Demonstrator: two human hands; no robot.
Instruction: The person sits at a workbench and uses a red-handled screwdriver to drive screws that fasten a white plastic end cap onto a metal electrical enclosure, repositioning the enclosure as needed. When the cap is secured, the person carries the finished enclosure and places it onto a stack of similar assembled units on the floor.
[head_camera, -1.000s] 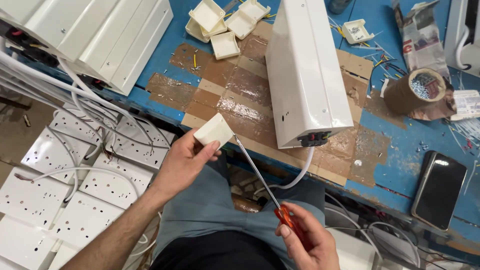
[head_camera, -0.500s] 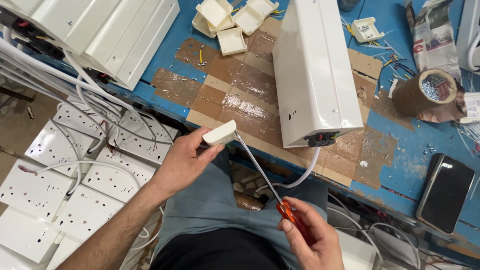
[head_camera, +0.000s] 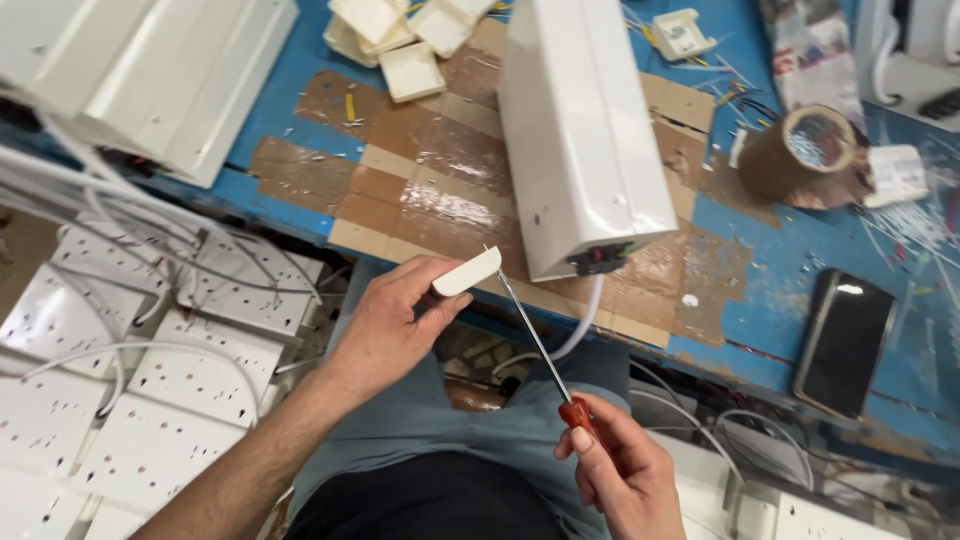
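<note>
My left hand (head_camera: 392, 322) grips a small white plastic cover (head_camera: 466, 272) edge-on, just in front of the bench edge. My right hand (head_camera: 620, 472) holds a screwdriver (head_camera: 535, 342) by its red handle, low over my lap. The long metal shaft slants up and left, and its tip meets the right end of the white cover. Just behind the tip lies a long white extension box (head_camera: 580, 125) on the bench, with a white cable (head_camera: 583, 325) hanging from its near end.
The blue workbench (head_camera: 790, 300) carries brown tape patches, several small white covers (head_camera: 400, 40), a brown tape roll (head_camera: 805, 150) and a black phone (head_camera: 845, 340). More white boxes (head_camera: 140, 70) sit far left. White socket strips with cables (head_camera: 140, 360) pile on the floor at left.
My left hand has turned the white cover from flat-on to edge-on and moved it right. The screwdriver tip has come up to the cover's end.
</note>
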